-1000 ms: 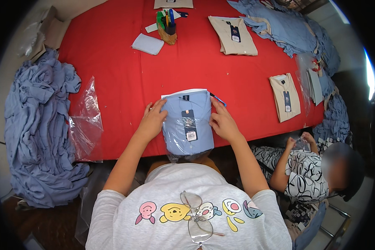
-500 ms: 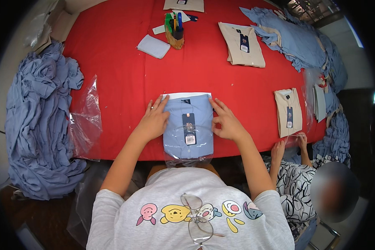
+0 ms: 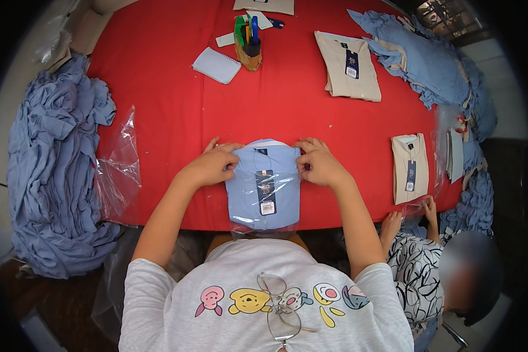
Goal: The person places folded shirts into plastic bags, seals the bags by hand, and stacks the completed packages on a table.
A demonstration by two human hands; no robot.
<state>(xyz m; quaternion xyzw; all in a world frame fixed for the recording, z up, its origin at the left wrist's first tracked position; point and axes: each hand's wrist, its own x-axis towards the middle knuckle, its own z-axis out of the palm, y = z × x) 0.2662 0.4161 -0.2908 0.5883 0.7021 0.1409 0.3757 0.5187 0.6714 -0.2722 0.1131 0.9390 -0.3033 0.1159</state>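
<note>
A folded light-blue shirt [image 3: 240, 199] lies in front of me at the table's near edge, with a dark hang tag [image 3: 266, 192] on its front. Its lower part is inside a clear plastic bag [image 3: 265, 230], whose loose end hangs over the edge. My left hand [image 3: 211, 164] grips the shirt's upper left corner with curled fingers. At the upper right corner my right hand [image 3: 321, 163] pinches it the same way. Between them the top edge bows upward, and a strip of white backing [image 3: 268, 142] shows there. How far up the bag reaches is hard to make out.
A heap of blue shirts [image 3: 61, 176] and an empty plastic bag [image 3: 118, 176] lie left. Beyond are a notepad [image 3: 216, 65], a pen holder [image 3: 249, 53] and a folded beige shirt [image 3: 347, 70]. At right, a co-worker's hands [image 3: 408, 217] hold plastic by another beige shirt [image 3: 408, 170].
My fingers have curled in from lying spread along the shirt's sides to gripping its top corners. The shirt's top edge, flat before, now bows, and less white backing shows.
</note>
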